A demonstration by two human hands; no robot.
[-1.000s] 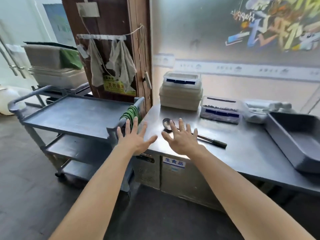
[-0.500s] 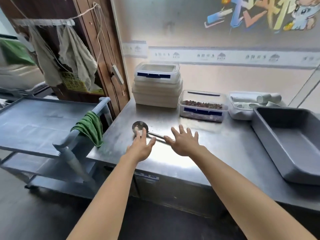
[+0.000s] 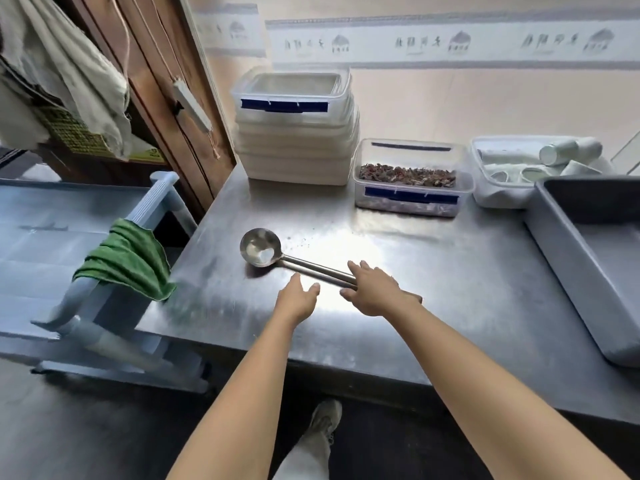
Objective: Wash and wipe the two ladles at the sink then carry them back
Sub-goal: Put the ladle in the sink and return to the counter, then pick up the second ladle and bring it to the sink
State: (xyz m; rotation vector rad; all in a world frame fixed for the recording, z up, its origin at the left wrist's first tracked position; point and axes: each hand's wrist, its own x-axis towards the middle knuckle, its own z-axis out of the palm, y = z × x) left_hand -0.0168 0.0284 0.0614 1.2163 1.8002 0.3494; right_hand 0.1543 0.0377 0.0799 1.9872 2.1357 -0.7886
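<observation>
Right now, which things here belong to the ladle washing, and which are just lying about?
In the job: ladles, handles side by side on the counter; right hand over the handle ends; left hand open beside them.
Lying about: stacked tubs; tub of dried bits; grey tray; box of cups; green cloth on the cart, untouched.

steel counter (image 3: 450, 289) | beige wall (image 3: 485, 98) (printed border) | dark floor (image 3: 69, 427) | blue cart (image 3: 52, 220)

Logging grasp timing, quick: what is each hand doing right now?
Left hand: open, holding nothing, just short of the ladles.
Right hand: open, fingers over the ladles' handles, no grip yet.
</observation>
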